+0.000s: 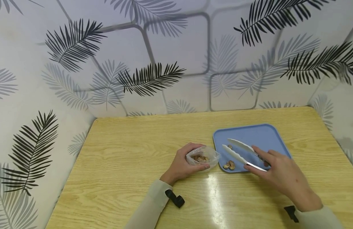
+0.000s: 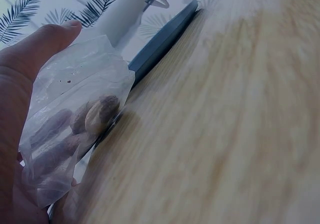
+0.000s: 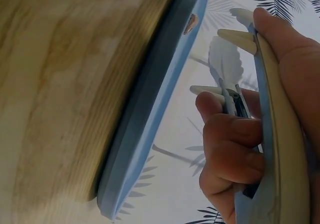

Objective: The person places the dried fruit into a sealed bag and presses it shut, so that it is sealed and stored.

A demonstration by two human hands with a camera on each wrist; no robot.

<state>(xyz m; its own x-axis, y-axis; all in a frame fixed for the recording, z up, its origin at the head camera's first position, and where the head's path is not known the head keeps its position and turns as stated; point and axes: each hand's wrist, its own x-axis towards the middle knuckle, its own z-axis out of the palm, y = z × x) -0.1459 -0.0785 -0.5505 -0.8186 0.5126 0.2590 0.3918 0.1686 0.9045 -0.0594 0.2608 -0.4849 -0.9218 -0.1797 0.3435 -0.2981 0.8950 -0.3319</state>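
Observation:
My left hand grips a clear plastic bag, its thumb on the near side and fingers round the far side. Brown, nut-like pieces lie inside the bag; through its wall the left wrist view shows several of them. In my right hand is a pair of tongs, thumb on one arm and fingers curled round the other. The tong tips stand apart over the blue tray, with nothing between them. More brown pieces lie at the tray's near left corner, and a small one lies by the tong tips.
The tray stands on a wood-grain table, right of the bag. Behind the table rises a wall with a leaf pattern. A black strap sits at the left sleeve, another at the right one.

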